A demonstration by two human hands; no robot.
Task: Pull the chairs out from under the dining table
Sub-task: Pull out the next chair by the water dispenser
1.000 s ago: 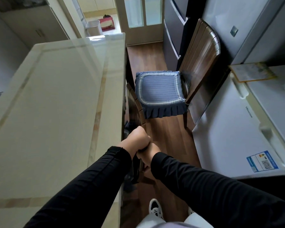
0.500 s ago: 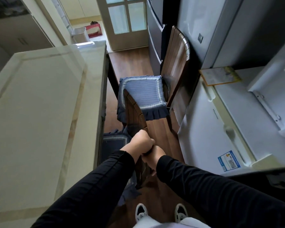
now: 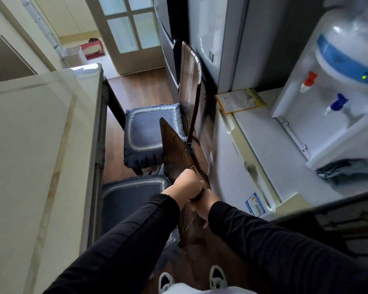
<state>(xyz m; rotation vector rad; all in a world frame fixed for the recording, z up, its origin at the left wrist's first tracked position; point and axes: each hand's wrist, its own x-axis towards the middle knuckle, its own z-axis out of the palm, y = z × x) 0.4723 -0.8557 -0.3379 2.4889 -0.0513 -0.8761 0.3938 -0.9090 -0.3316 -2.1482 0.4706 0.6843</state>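
Both hands grip the top of a dark wooden chair back [image 3: 175, 151]: my left hand [image 3: 186, 185] on its upper rail, my right hand [image 3: 202, 205] just below and behind. This near chair's blue cushion [image 3: 128, 200] shows partly beyond the edge of the cream dining table [image 3: 40, 155]. A second chair with a blue cushion [image 3: 151, 129] and brown slatted back [image 3: 189, 77] stands farther away, fully out from the table and close to the fridge.
A low white fridge [image 3: 242, 166] stands right of the chairs, with a water dispenser [image 3: 331, 81] on top. A tall grey fridge [image 3: 221, 39] is behind. Wood floor [image 3: 140, 85] leads to a glass-paned door [image 3: 128, 28]. My shoes [image 3: 216, 276] show at the bottom.
The near chair has slid out from under the table toward the right, showing more of its cushion. My view has shifted right, bringing the water dispenser into sight.
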